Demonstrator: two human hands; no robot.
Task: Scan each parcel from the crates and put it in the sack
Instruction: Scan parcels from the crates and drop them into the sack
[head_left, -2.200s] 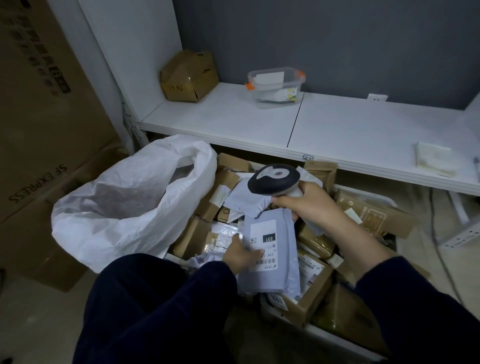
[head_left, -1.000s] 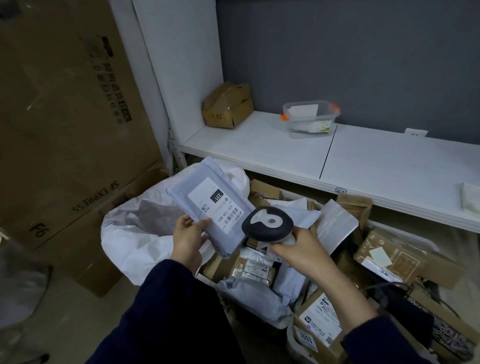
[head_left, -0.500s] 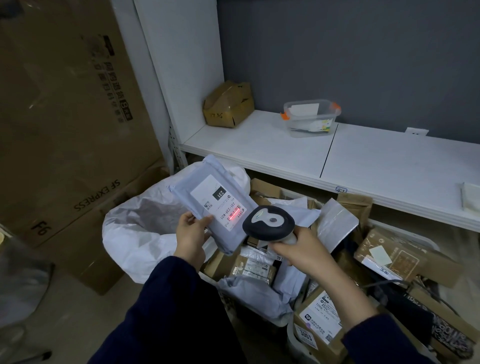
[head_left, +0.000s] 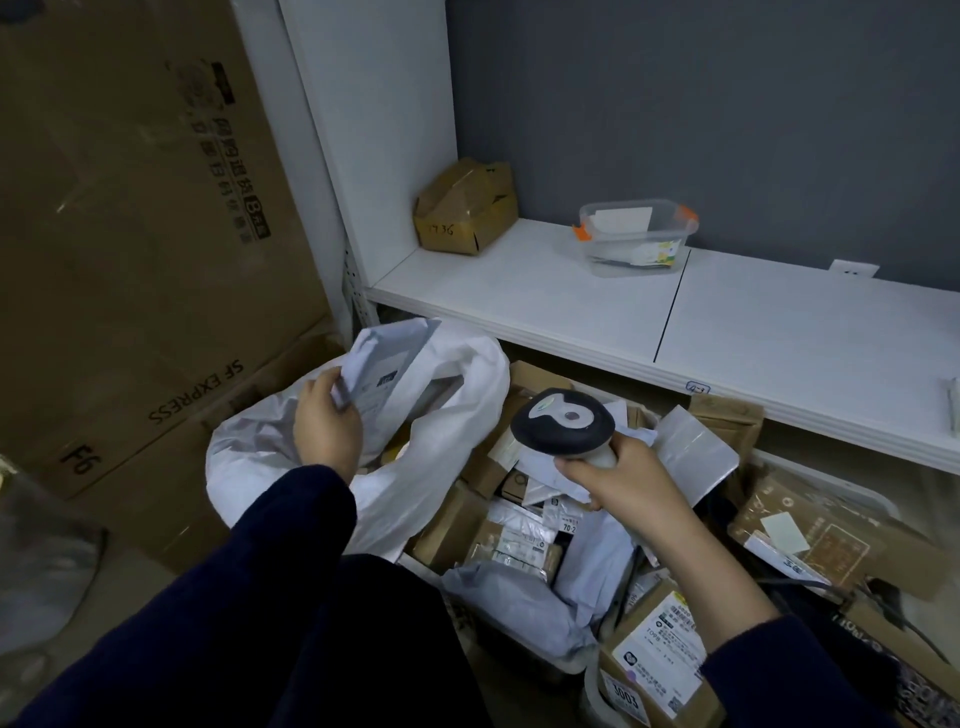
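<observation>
Cardboard boxes (head_left: 130, 260), brown, flat-sided and very big, stood on the left with black letters printed on them. Next to them a long white shelf (head_left: 545, 306) ran along a grey wall, smooth and flat. Under its front edge sat a white sack (head_left: 457, 415), thin, crinkly and floppy, with its mouth wide open. Just beside the sack, to the right, lay a heap of parcels (head_left: 524, 535): hard brown boxes with white stickers, mixed with soft, wrinkly grey bags. On the shelf stood a small brown box (head_left: 467, 208) with bent flaps and, well apart from it, a see-through plastic tub (head_left: 636, 236) with orange clips. One parcel (head_left: 384, 358) was up in the air, a flat, soft grey bag with a white label. The left hand (head_left: 327, 421) held it by its lower corner, thumb and fingers curled round the edge. The parcel stuck up and away from the hand, tilted, right over the open mouth of the sack. The right hand (head_left: 623, 478) was wrapped round the pale handle of a scanner (head_left: 563, 423). Its round black head with a grey top sat above the heap of parcels, near the sack's rim. Both arms wore dark blue sleeves (head_left: 260, 597).
</observation>
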